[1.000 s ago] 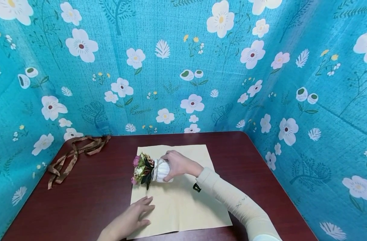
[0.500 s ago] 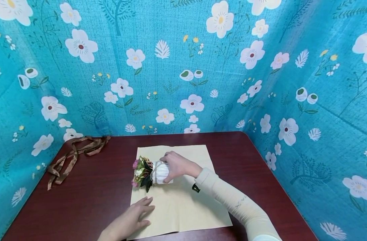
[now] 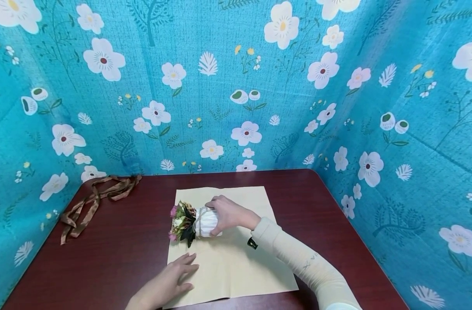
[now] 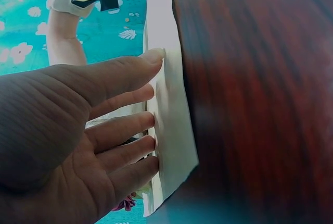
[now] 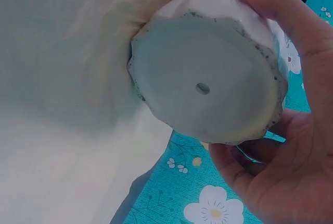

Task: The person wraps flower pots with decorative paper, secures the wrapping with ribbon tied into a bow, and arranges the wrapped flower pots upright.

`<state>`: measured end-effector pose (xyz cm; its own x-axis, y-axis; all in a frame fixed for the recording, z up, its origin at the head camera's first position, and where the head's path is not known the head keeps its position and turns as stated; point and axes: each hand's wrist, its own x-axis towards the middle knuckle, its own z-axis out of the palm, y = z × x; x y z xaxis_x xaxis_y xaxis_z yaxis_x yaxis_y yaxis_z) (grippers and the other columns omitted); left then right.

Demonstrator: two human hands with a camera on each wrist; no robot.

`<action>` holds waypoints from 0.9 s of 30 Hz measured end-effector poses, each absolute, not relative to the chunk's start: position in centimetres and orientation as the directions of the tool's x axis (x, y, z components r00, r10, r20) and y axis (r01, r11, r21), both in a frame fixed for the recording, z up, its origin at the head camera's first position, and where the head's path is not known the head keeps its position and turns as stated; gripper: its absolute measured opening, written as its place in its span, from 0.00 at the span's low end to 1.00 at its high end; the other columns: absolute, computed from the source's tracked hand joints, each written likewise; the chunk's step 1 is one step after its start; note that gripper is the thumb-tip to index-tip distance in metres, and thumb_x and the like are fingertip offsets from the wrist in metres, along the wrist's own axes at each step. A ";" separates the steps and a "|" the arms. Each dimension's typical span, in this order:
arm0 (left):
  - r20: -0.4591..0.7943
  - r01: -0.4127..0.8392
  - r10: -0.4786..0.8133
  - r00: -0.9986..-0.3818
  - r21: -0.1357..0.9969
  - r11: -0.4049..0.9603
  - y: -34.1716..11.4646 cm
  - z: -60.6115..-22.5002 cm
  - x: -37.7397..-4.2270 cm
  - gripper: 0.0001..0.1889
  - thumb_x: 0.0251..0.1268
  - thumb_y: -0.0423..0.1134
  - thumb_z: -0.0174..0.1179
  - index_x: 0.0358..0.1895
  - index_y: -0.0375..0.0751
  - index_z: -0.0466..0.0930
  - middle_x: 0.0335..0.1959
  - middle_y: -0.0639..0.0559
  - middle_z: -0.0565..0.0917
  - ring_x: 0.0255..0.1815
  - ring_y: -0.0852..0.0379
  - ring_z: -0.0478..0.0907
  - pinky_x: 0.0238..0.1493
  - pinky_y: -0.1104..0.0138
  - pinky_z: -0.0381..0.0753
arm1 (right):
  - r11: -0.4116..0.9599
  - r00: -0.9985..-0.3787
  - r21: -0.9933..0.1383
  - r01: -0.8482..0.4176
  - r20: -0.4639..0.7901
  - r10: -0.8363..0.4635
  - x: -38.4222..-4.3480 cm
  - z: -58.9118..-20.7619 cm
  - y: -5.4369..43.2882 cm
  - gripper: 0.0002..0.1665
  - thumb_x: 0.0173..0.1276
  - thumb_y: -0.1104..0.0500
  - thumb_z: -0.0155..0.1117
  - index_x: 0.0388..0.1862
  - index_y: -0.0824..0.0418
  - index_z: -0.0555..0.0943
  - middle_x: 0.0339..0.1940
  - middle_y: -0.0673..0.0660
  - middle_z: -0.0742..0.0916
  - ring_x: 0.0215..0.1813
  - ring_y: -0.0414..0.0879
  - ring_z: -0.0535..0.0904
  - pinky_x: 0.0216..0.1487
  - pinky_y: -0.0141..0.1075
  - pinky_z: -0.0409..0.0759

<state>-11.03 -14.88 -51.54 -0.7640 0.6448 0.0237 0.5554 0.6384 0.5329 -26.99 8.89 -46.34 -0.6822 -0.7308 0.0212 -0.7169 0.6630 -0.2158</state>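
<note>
A white ribbed flower pot (image 3: pixel 206 221) lies on its side on a cream sheet of paper (image 3: pixel 255 267). Twine circles the pot near its mouth, and pink and white flowers with dark leaves (image 3: pixel 182 221) point left over the paper's left edge. My right hand (image 3: pixel 232 213) grips the pot round its base end, thumb on the near side. In the right wrist view the round pot bottom (image 5: pixel 203 78) shows a small hole in its middle. My left hand (image 3: pixel 168 277) rests with spread fingers on the paper's near left part; the left wrist view shows its fingertips (image 4: pixel 151 122) at the paper.
A brown ribbon (image 3: pixel 98 198) lies loosely looped at the far left of the dark red table (image 3: pixel 116 258). Blue flowered cloth (image 3: pixel 220 107) hangs behind and along both sides. A small black strap end (image 3: pixel 252 243) shows by the right wrist.
The pot and its flowers have shifted slightly toward me with my right hand over the last second, and now lie nearly still. My left hand has stayed in place.
</note>
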 end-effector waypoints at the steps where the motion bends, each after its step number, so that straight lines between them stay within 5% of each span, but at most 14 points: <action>1: 0.023 0.556 0.646 -0.763 0.532 0.638 -14.9 -51.6 -11.1 0.24 0.60 0.41 0.71 0.59 0.34 0.83 0.68 0.34 0.76 0.70 0.32 0.71 0.65 0.40 0.70 | 0.663 -0.682 -0.219 -0.716 0.021 -0.731 -26.9 -46.4 8.9 0.48 0.39 0.41 0.85 0.59 0.61 0.82 0.44 0.52 0.86 0.46 0.43 0.76 0.48 0.31 0.77; 27: 0.032 0.566 0.648 -0.761 0.520 0.639 -14.8 -51.6 -11.1 0.24 0.60 0.40 0.72 0.58 0.34 0.84 0.68 0.34 0.76 0.69 0.32 0.72 0.65 0.40 0.71 | 0.656 -0.683 -0.245 -0.714 0.035 -0.729 -26.9 -46.5 9.2 0.51 0.44 0.39 0.82 0.63 0.63 0.79 0.50 0.55 0.85 0.48 0.44 0.78 0.49 0.32 0.78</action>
<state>-11.05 -14.78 -51.64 -0.7610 0.6480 0.0322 0.5663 0.6393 0.5202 -26.87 9.22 -46.48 -0.6832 -0.7294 0.0355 -0.7136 0.6565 -0.2447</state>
